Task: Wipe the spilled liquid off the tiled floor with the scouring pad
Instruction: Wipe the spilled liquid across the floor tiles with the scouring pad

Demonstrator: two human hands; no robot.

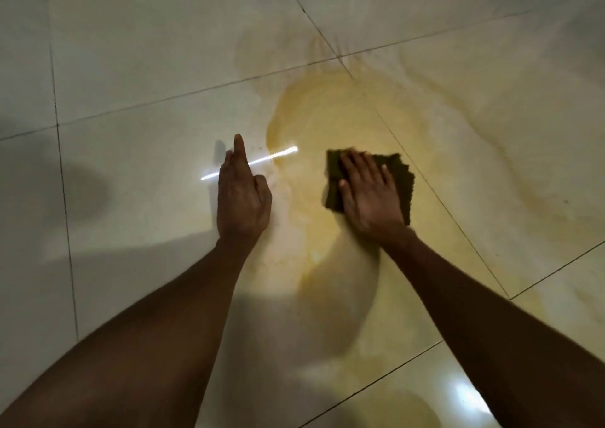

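A dark green scouring pad lies flat on the pale tiled floor, inside a wide yellowish spill. My right hand presses on the pad with its fingers spread straight over it. My left hand rests on the floor at the spill's left edge, fingers stretched forward and thumb tucked in, holding nothing. Thin yellow smears fan out from the spill toward the right and the far side.
Dark grout lines cross the glossy tiles. A bright streak of reflected light lies between my hands, and another glare spot sits at the bottom right. Shadows of my arms fall across the left tiles.
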